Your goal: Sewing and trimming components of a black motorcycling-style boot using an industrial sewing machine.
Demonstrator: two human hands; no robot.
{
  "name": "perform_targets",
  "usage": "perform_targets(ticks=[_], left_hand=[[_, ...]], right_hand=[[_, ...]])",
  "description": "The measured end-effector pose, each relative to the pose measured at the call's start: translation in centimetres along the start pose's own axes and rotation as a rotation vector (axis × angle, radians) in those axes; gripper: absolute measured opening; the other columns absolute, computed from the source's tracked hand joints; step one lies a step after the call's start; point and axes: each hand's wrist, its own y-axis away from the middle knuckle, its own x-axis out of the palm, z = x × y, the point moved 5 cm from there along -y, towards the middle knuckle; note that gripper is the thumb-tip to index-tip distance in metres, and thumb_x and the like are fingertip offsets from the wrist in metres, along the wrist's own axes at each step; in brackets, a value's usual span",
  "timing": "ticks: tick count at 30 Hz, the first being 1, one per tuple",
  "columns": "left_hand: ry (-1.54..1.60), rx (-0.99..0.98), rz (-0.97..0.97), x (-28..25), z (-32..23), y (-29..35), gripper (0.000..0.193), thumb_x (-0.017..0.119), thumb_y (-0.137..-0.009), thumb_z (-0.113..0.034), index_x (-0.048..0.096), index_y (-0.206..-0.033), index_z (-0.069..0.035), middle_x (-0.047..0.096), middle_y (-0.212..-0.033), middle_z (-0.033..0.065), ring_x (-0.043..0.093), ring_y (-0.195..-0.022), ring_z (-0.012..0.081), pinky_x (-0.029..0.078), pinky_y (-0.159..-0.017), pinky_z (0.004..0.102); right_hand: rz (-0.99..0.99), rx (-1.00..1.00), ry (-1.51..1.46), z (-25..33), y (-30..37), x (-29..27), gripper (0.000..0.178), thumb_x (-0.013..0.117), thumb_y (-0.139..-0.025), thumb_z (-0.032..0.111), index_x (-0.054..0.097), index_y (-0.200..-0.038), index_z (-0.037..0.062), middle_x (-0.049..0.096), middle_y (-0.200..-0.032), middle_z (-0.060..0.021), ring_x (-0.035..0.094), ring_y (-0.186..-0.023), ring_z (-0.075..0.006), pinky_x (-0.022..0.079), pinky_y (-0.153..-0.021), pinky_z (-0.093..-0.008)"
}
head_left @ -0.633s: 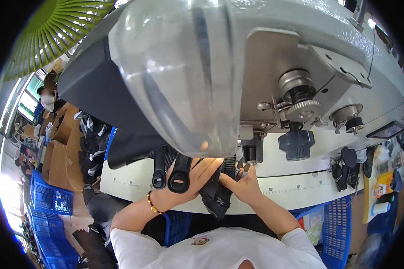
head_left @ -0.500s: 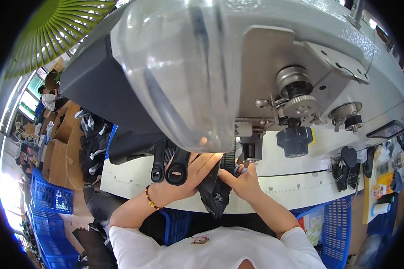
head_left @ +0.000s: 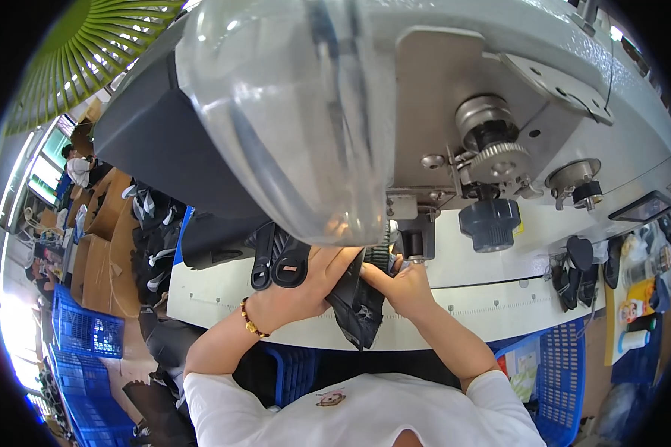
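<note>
A limp black fabric piece (head_left: 356, 316) hangs under the sewing machine head (head_left: 291, 149), its pointed lower end toward me. My left hand (head_left: 298, 298), with a beaded bracelet on the wrist, grips its left side; the fingertips reach behind the machine's clear cover. From the right, my right hand (head_left: 406, 290) pinches the piece with the thumb on top; its other fingers are partly hidden. Two black tabs with rounded ends (head_left: 289, 268) lie against the back of my left hand. The needle area is hidden behind the cover, where a small light glows.
The white machine table (head_left: 470, 305) curves around the work. Blue crates stand at left (head_left: 89, 328) and lower right (head_left: 559, 380). Black pieces (head_left: 574, 272) and a thread spool (head_left: 634, 340) lie at right. A green fan (head_left: 89, 52) is upper left; a person (head_left: 78, 167) sits far off.
The black tabs beside my left hand have shifted and sit slightly higher. The fabric piece and both hands have moved a little away from me, with the grip kept.
</note>
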Motion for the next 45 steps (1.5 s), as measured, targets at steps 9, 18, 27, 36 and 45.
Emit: perform_targets(ticks=[9,18,27,36,45], left_hand=[[-0.098,-0.031,-0.036,1.0,-1.1,1.0,0.073,0.06,-0.052,0.005,0.036,-0.121,0.004,0.036,-0.125,0.0191,0.03,-0.121,0.0382,0.027,-0.098,0.0446],[-0.427,-0.015,-0.075,1.0,-3.4,1.0,0.046,0.049,-0.072,-0.006,0.043,-0.116,0.001,0.042,-0.12,0.0165,0.039,-0.114,0.0357,0.034,-0.092,0.0414],[-0.514,-0.005,-0.06,0.5,-3.7,0.7,0.043,0.05,-0.071,-0.007,0.047,-0.114,0.0,0.043,-0.12,0.0145,0.04,-0.114,0.0335,0.036,-0.092,0.0377],[-0.373,-0.107,-0.123,0.8,-2.9,1.2,0.041,0.047,-0.074,-0.01,0.046,-0.114,-0.002,0.044,-0.12,0.0116,0.038,-0.117,0.0315,0.016,-0.091,0.0639],[-0.397,-0.144,-0.04,0.6,-2.3,1.5,0.042,0.049,-0.074,-0.011,0.048,-0.116,-0.01,0.046,-0.12,0.0033,0.039,-0.116,0.0279,0.005,-0.094,0.0617]], right_hand=[[0.157,0.093,-0.013,-1.2,3.7,-1.0,0.014,0.065,-0.073,0.011,0.058,-0.08,0.0014,0.051,-0.056,0.0027,0.043,-0.044,-0.0022,0.033,-0.038,-0.0187],[0.107,-0.012,0.047,-2.4,6.7,-0.6,0.013,0.061,-0.074,0.007,0.058,-0.087,0.0046,0.044,-0.055,0.0066,0.037,-0.043,-0.0016,0.028,-0.039,-0.0183],[0.088,-0.002,0.013,-2.3,6.5,-0.8,0.009,0.055,-0.073,-0.002,0.056,-0.081,-0.0039,0.049,-0.053,0.0009,0.041,-0.038,-0.003,0.03,-0.034,-0.0175],[0.142,0.027,-0.249,-1.0,3.0,-0.8,0.017,0.056,-0.078,0.018,0.054,-0.077,0.0011,0.045,-0.055,0.0057,0.039,-0.044,-0.0011,0.029,-0.036,-0.0175],[-0.014,-0.092,-0.243,-0.7,2.0,-0.2,0.011,0.062,-0.075,0.007,0.059,-0.083,0.0005,0.057,-0.069,0.0022,0.049,-0.059,-0.001,0.039,-0.049,-0.0154]])
